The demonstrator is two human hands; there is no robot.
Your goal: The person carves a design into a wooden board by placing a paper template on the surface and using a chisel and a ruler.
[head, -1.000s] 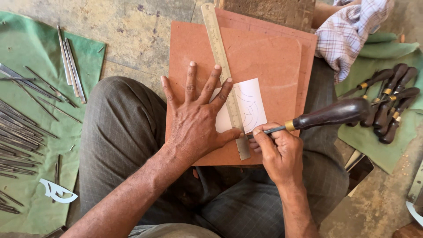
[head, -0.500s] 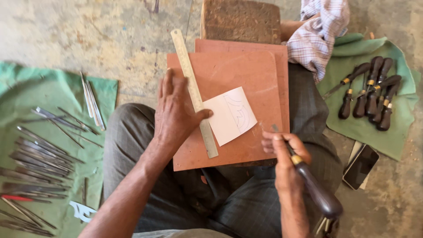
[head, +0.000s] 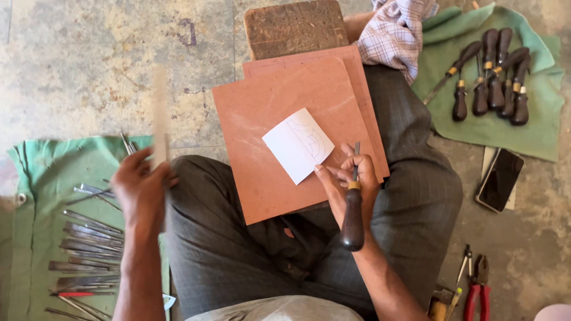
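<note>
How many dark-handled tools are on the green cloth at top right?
6, side by side on the green cloth: one long slanted tool leftmost, then handles at and. Overlaps may hide another.

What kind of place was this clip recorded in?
Probably a floor-level craft workshop: a person sits on a worn concrete floor with metal hand tools and dark-handled tools laid on green cloths, a reddish board on the lap.

Single head-worn view, looking steeply down, close over lap, board (head: 285, 119) and floor (head: 77, 65).
</note>
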